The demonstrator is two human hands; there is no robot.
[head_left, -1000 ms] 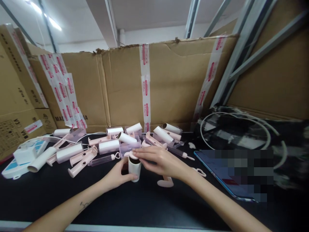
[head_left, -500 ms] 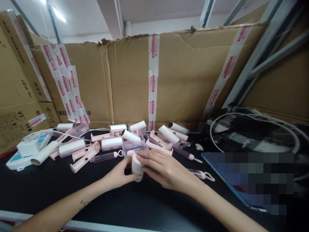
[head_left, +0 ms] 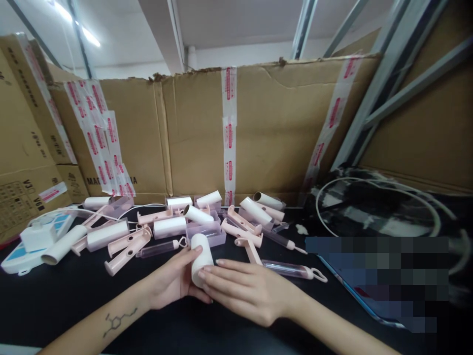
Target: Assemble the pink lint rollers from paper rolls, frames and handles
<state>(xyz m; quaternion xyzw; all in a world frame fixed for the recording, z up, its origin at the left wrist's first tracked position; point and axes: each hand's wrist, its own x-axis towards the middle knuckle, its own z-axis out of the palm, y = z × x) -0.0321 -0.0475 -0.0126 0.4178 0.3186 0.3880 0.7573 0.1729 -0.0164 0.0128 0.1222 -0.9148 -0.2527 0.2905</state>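
A white paper roll (head_left: pixel 202 254) is tilted between my hands, in front of the scattered parts. My left hand (head_left: pixel 173 281) grips it from the left, with the thumb along its upper side and the other fingers partly hidden behind. From the right, my right hand (head_left: pixel 247 291) presses its nearly straight fingers against the roll's lower end. Just beyond stands a translucent lilac case (head_left: pixel 212 234). To the right of the roll are a pale pink handle piece (head_left: pixel 252 251) and a clear tube with a looped pink end (head_left: pixel 290 269).
More white rolls (head_left: pixel 170 227), pink pieces (head_left: pixel 129 256) and clear tubes lie across the black tabletop (head_left: pixel 158 330). At left rests a white-and-blue power strip (head_left: pixel 16 257) with a cable. A blue-edged tablet-like object (head_left: pixel 343 283) lies right. Cardboard (head_left: pixel 192 138) walls the back.
The roll has come nearer to me and tipped over from upright. My right hand has moved from its top to its lower end. A pink handle piece at right is now uncovered.
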